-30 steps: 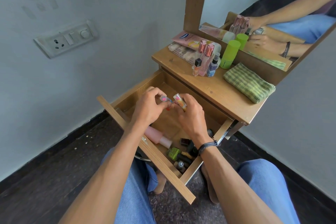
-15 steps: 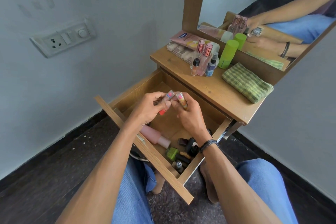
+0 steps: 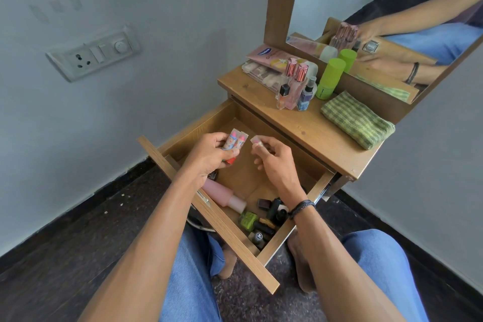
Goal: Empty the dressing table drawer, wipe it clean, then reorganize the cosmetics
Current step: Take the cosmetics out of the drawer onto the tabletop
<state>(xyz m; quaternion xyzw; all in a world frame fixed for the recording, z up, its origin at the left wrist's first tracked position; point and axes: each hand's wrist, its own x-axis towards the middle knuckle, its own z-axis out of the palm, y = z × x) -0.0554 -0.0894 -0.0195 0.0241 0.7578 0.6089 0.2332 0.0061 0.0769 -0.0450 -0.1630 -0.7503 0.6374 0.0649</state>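
Observation:
The wooden drawer [image 3: 209, 206] stands pulled out in front of my knees. Over it, my left hand [image 3: 209, 157] grips two small lip balm tubes [image 3: 52, 140] with pink caps and a red base. My right hand [image 3: 271, 159] pinches a third small tube [image 3: 255, 140] beside them, a short gap apart. In the drawer's near corner lie a pink bottle [image 3: 222, 195], a green nail polish bottle [image 3: 247, 219] and several dark nail polish bottles [image 3: 274, 213]. On the tabletop [image 3: 300, 131] stand perfume bottles [image 3: 294, 86], a green cylinder [image 3: 328, 78], a palette, a pink tube and a folded green checked cloth [image 3: 358, 120].
A mirror [image 3: 379, 15] rises at the back of the table and reflects my arms. A switch and socket plate [image 3: 94, 52] is on the wall to the left. My knees in blue jeans flank the drawer over a dark floor.
My hands have drawn apart. The left now holds two tubes together while the right keeps one; before, both hands were joined around the tubes.

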